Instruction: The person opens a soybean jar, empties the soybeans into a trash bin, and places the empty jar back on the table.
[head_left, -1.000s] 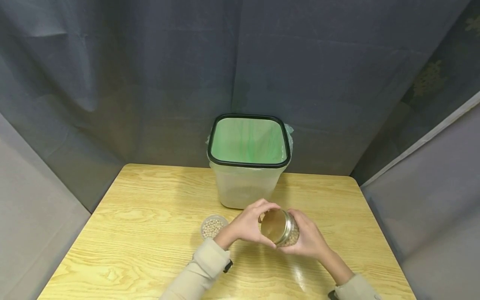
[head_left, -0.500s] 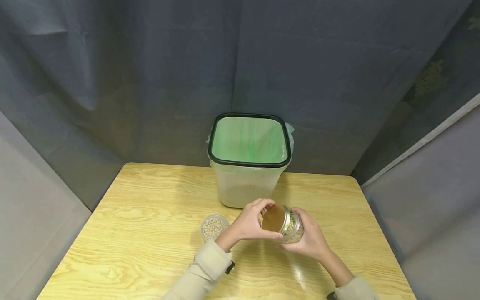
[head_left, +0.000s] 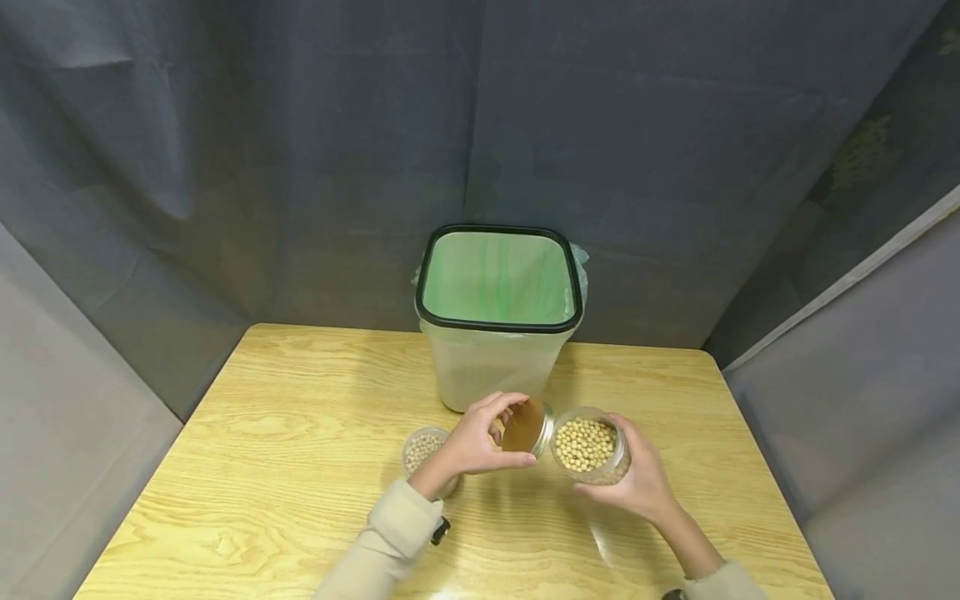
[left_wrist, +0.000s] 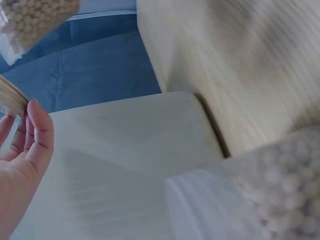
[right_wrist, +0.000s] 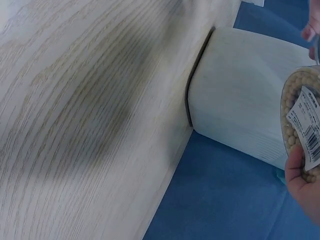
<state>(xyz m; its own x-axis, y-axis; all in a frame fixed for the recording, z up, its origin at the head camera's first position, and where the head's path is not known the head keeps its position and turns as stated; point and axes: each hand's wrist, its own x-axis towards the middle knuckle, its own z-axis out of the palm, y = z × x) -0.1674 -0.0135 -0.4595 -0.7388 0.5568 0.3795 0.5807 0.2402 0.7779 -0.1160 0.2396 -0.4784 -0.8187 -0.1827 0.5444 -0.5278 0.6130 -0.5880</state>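
Note:
In the head view my left hand [head_left: 480, 437] pinches a gold metal screw lid [head_left: 534, 427] by its edge, the lid tilted on its side. My right hand [head_left: 639, 479] grips a clear jar [head_left: 617, 468] around its far right side. Its mouth is uncovered and tips toward me, showing pale yellow dried beans [head_left: 585, 444]. Lid and jar are side by side, rims close together. A white label with a barcode [right_wrist: 311, 135] shows on the jar in the right wrist view. Behind my left wrist stands a second clear jar of beans [left_wrist: 285, 195], partly hidden by the forearm.
Beyond my hands stands a translucent white bin [head_left: 487, 367] with a black rim and a green liner bag [head_left: 495, 279]. It sits near the back edge of the wooden table [head_left: 300, 467]. Dark grey cloth [head_left: 337, 167] hangs behind and at the sides.
The lid has come off the jar, my left hand drawing it left. My right hand has moved slightly right and turned the jar so its beans show. The bin and second jar stayed put.

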